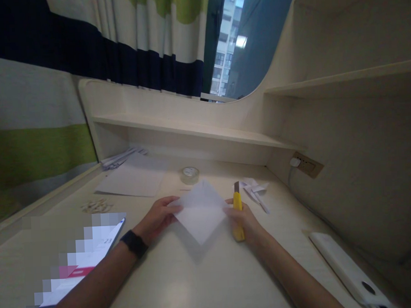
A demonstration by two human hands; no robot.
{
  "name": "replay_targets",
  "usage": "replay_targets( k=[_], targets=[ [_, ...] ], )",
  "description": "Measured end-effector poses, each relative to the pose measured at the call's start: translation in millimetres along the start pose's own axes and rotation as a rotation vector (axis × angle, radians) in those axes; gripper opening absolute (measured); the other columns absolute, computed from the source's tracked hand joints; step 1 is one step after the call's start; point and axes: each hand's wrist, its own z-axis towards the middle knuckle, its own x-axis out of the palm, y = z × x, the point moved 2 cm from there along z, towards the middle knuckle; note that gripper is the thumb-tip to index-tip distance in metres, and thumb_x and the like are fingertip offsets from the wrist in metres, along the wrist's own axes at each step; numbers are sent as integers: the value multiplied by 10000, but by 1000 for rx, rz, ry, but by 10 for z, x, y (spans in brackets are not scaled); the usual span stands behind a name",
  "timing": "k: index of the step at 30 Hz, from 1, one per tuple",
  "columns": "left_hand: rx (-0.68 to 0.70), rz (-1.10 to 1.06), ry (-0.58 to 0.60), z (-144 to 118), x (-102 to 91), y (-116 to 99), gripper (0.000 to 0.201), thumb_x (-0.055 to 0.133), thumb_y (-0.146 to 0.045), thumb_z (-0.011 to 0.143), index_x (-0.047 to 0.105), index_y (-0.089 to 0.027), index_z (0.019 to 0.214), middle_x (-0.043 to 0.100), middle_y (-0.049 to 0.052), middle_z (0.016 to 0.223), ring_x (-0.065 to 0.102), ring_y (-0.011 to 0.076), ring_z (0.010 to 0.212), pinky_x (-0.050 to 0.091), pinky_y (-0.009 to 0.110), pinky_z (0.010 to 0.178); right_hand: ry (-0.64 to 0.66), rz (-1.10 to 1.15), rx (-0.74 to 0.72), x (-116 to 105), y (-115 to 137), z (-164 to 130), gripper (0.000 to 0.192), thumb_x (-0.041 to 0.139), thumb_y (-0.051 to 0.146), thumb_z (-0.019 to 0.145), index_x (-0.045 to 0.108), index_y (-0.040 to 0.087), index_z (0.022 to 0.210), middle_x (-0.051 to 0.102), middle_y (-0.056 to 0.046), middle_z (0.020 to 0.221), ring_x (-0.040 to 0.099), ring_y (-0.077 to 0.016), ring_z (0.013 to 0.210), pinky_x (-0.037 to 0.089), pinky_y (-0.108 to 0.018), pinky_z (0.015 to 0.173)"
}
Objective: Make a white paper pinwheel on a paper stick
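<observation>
Head view: my two hands hold a white paper square (200, 217), turned like a diamond, above the middle of the bench (177, 291), one corner toward the near edge. My left hand (160, 216) pinches its left corner; my right hand (247, 221) grips a yellow utility knife (238, 211), blade end toward the back edge, its fingers seemingly also on the paper's right corner. The square looks already trimmed to shape, with a faint line across it; I see no slits and no corners folded in. Toward the bench's back right corner, a white paper pinwheel (252, 188) looks made up. Near the back left corner, a large paper sheet (135, 180) seems uncut. Toward the back edge sits a clear tape roll (190, 173); no tape shows on the square.
</observation>
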Motion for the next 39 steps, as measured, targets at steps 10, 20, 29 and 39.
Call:
replay_targets(
  k=[10, 20, 29, 39],
  targets=[
    [-44, 89, -76, 20, -41, 49, 149, 708, -209, 662, 699, -119, 780, 699, 101, 924, 628, 211, 898, 480, 317, 823, 93, -15, 83, -81, 2, 25, 252, 661, 238, 583, 573, 173, 810, 512, 65, 506, 424, -70, 374, 279, -181, 354],
    [-134, 257, -32, -21, -26, 17, 235, 670, -363, 646, 691, -133, 692, 659, 73, 817, 617, 214, 807, 506, 353, 764, 219, -314, 157, -187, -30, 51, 178, 633, 160, 575, 608, 136, 750, 526, 33, 536, 464, -67, 440, 309, -170, 391],
    [-153, 462, 96, 55, -141, 113, 386, 731, -369, 657, 710, -112, 944, 697, 101, 930, 619, 215, 819, 487, 312, 706, 291, -493, 117, -201, 56, 27, 237, 600, 172, 530, 624, 128, 762, 527, 33, 557, 452, -87, 475, 328, -203, 432],
    [-123, 545, 25, 56, -104, 61, 395, 728, -398, 649, 718, -102, 912, 712, 122, 919, 640, 247, 834, 523, 321, 663, 402, -707, -46, -283, 426, 54, 457, 709, 377, 671, 650, 156, 1067, 651, -80, 1023, 579, -168, 811, 453, -264, 679]
  ],
)
